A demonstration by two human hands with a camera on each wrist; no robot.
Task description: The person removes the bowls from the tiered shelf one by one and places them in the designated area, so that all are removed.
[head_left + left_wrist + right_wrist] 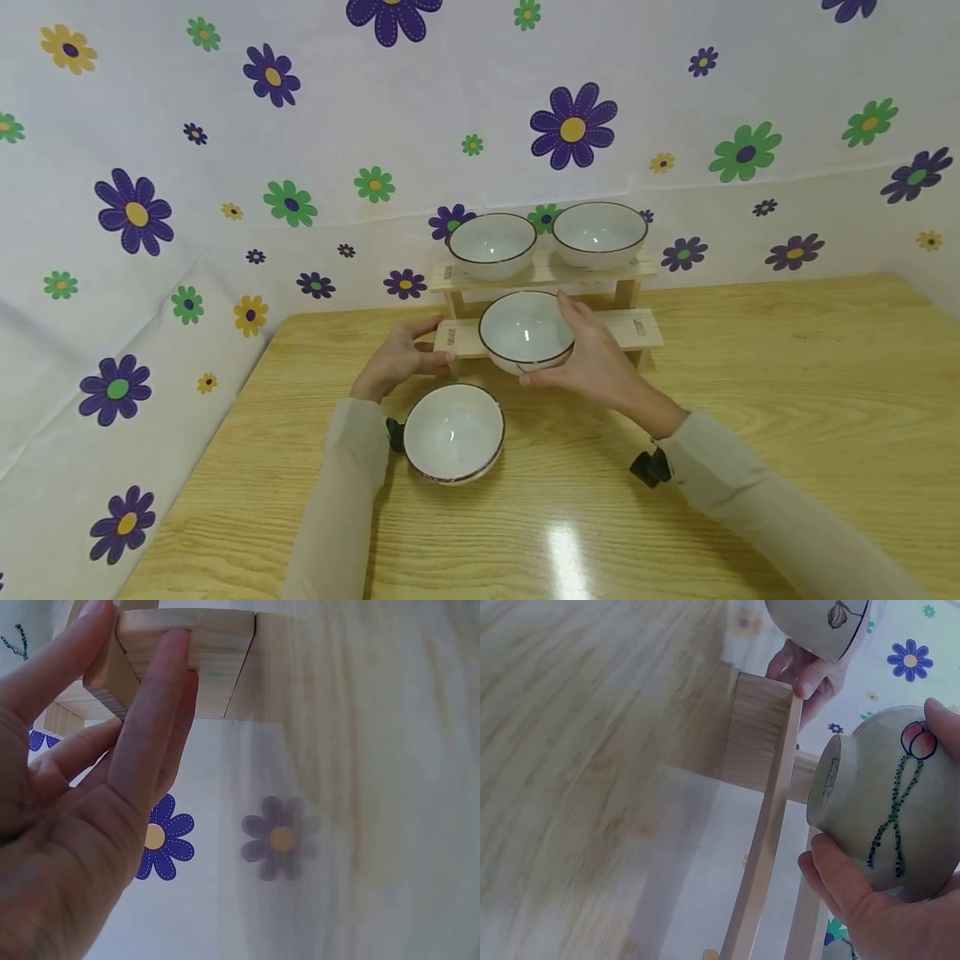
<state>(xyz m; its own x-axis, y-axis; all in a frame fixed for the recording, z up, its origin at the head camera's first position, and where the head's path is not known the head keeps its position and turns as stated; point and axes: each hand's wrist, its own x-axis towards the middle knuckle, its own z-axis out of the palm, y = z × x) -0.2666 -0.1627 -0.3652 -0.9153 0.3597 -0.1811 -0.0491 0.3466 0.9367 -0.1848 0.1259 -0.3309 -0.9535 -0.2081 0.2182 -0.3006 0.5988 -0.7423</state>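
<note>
My right hand holds a white bowl with a dark rim, thumb and fingers around its side. The bowl is over the lower shelf of a small two-tier wooden rack; in the right wrist view a flower with dotted green stems shows on its outside, and a gap appears between its foot and the shelf edge. With thumb and fingers, my left hand grips the left end of that shelf, seen closely as a board end in the left wrist view. Another white bowl stands beside my left wrist.
Two similar bowls, one on the left and one on the right, sit on the rack's upper shelf. The rack stands on a wood-grain table, close to a white flowered cloth hanging behind.
</note>
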